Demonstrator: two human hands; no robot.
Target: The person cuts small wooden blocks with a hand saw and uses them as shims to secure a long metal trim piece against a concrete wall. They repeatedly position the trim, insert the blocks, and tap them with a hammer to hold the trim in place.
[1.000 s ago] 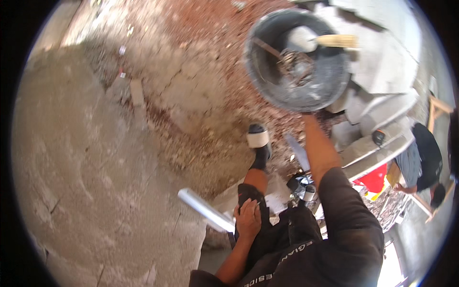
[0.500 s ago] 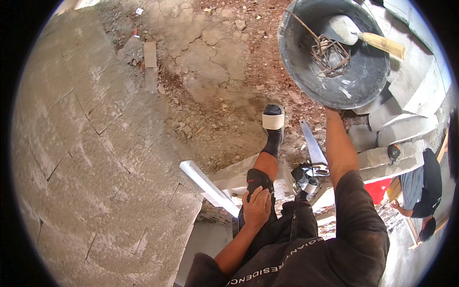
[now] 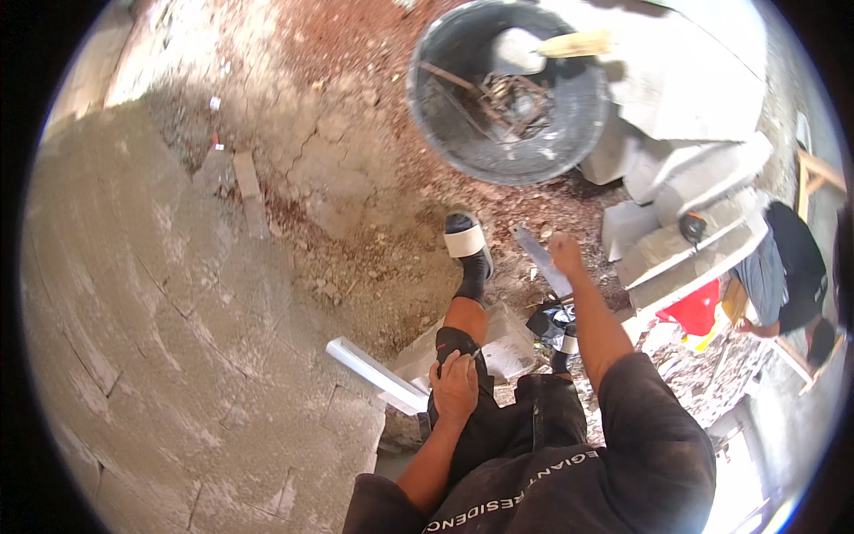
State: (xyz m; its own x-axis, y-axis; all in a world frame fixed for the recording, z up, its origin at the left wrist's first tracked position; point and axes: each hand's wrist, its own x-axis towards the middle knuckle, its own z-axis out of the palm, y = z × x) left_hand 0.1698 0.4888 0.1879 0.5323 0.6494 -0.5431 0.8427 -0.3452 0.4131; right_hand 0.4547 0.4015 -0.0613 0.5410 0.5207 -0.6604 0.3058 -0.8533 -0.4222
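Note:
My left hand point(image 3: 455, 384) lies over my bent left knee with its fingers spread on the dark knee cover point(image 3: 458, 344). Something thin and pale shows by the fingertips; I cannot tell whether it is held. Slightly blurred, my right hand point(image 3: 566, 253) hovers over a handsaw point(image 3: 536, 254), its fingers curled and nothing visible in them. The saw's handle is largely hidden by my forearm. Beyond that hand stands a round black bucket point(image 3: 427, 116). It contains a trowel with a pale wooden handle point(image 3: 574, 44) and a tangle of rusty bent metal rods point(image 3: 516, 102).
A pale block wall point(image 3: 178, 311) rises on the left, a light metal channel point(image 3: 374, 374) near my left knee. Concrete blocks point(image 3: 694, 178) are heaped at right, with a dark tape measure point(image 3: 692, 227) on one. Another person point(image 3: 796, 267) bends at far right beside a red object point(image 3: 694, 307).
My right hand has let go of the bucket's near side and drawn back over the saw. My left hand stays on the knee. The view has shifted, so the bucket appears farther left.

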